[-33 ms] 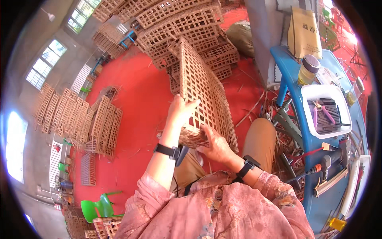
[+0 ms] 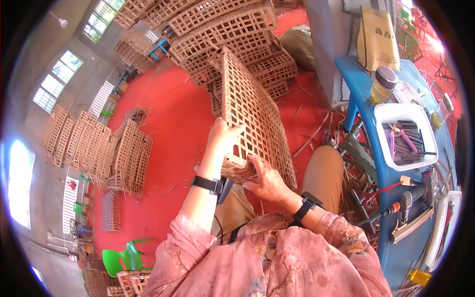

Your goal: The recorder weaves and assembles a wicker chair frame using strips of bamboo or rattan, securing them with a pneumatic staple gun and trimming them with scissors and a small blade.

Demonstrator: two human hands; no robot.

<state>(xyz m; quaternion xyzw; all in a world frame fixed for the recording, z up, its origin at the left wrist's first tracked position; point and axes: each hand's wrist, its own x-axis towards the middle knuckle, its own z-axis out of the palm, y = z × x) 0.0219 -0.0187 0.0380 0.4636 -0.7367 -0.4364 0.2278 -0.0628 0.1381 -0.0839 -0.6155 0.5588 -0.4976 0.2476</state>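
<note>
A long, shallow wicker basket [image 2: 255, 114] with an open square weave stands tilted in front of me. Its far end reaches toward a stack of similar baskets. My left hand [image 2: 223, 138] is closed on the near left rim, thumb lying over the weave. At the lower near corner my right hand [image 2: 268, 179] grips the basket's end, its thumb on top and some fingers hidden behind the wicker. Dark straps with small boxes sit on both my wrists.
Stacked wicker baskets [image 2: 222, 34] rise ahead, and more baskets [image 2: 81, 138] line the left. A blue table [image 2: 363, 81] at my right bears a white tub [image 2: 430, 161] with pink-handled pliers [image 2: 405, 141], a jar [image 2: 383, 86] and a hammer [image 2: 429, 190]. A green chair [image 2: 123, 257] stands lower left.
</note>
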